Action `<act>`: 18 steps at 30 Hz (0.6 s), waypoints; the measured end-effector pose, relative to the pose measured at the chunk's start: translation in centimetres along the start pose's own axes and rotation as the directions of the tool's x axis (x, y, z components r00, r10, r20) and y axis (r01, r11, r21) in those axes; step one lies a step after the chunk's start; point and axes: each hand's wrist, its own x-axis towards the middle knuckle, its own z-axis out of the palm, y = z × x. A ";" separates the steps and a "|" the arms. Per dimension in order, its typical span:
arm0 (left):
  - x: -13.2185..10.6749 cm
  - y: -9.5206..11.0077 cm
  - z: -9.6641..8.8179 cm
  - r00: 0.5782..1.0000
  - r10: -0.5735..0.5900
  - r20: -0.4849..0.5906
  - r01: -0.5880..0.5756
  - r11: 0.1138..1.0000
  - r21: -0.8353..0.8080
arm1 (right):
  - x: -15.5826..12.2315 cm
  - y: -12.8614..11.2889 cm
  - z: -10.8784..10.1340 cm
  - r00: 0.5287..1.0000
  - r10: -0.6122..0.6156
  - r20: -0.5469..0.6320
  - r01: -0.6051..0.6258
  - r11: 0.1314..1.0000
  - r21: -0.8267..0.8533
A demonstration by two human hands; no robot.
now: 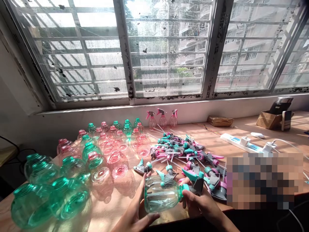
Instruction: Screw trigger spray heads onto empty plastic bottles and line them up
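Head view: just over the front edge of the bench, near its middle, a clear green bottle is held on its side, base toward the left hand, neck toward the right hand. The left fingers are spread wide around the base end, thumb along the lower side. The right fingers are curled closely about the teal collar of the spray head at the neck; their far tips are hidden, and how tightly the collar sits cannot be told. Loose spray heads are heaped between the hands and the back edge; green and pink bottles stand toward the left edge.

The bottle looks like thin plastic: probably light, somewhat springy, smooth enough to slip or roll, unlikely to shatter. Its broad body seems best cradled without squeezing, and the collar gripped rather than the trigger, which would likely give.
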 end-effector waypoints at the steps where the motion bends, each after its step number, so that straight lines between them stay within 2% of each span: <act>1: 0.0 -0.1 0.0 1.000 -0.011 -0.002 0.011 1.000 -0.010 | 0.0 -0.1 0.0 1.000 -0.001 0.006 0.001 1.000 0.000; 7: -0.1 -1.0 -0.2 0.996 0.087 -0.027 -0.087 0.996 0.020 | 0.0 -0.5 0.2 0.999 -0.003 0.034 0.004 1.000 -0.006; 11: -0.2 0.1 -0.2 1.000 -0.012 -0.008 0.012 0.999 0.046 | -0.2 -0.5 0.2 1.000 0.014 0.014 -0.014 1.000 -0.004; 14: -0.1 0.7 -0.3 0.997 -0.079 -0.028 0.082 0.985 0.150 | -0.2 -0.5 0.3 1.000 0.020 0.008 -0.020 1.000 0.004; 18: 0.0 0.0 -0.6 0.999 -0.008 -0.032 0.014 0.978 0.206 | -0.2 -0.7 0.5 1.000 0.008 0.030 -0.008 1.000 0.028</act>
